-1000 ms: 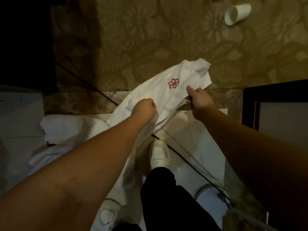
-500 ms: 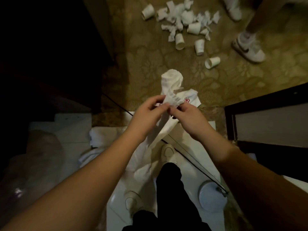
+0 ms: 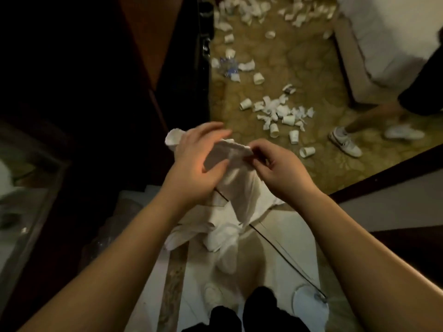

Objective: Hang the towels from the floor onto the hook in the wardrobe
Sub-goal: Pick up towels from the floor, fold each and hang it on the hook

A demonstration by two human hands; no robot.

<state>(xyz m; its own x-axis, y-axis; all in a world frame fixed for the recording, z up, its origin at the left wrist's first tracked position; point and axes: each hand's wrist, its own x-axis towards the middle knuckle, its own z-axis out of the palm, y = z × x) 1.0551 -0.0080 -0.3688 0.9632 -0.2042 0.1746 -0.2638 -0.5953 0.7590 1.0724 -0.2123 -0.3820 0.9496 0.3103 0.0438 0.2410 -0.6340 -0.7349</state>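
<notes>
I hold a white towel (image 3: 233, 185) up in front of me with both hands. My left hand (image 3: 194, 164) grips its upper left part, thumb under the cloth and fingers over it. My right hand (image 3: 275, 168) pinches the folded top edge from the right. The rest of the towel hangs down between my arms. More white towels (image 3: 191, 236) lie in a heap on the pale tiled floor below. The dark open wardrobe (image 3: 84, 80) fills the upper left; no hook shows in it.
A thin black cable (image 3: 282, 255) runs across the tiles to a round white object (image 3: 309, 305) at my feet. Several paper cups and scraps (image 3: 278, 116) litter the patterned carpet ahead. Another person's legs and white shoes (image 3: 345, 142) stand at the right by a bed.
My view has tilted up, showing more carpet and the bed. Both hands rose with the towel and my left hand shifted its grip along the top edge.
</notes>
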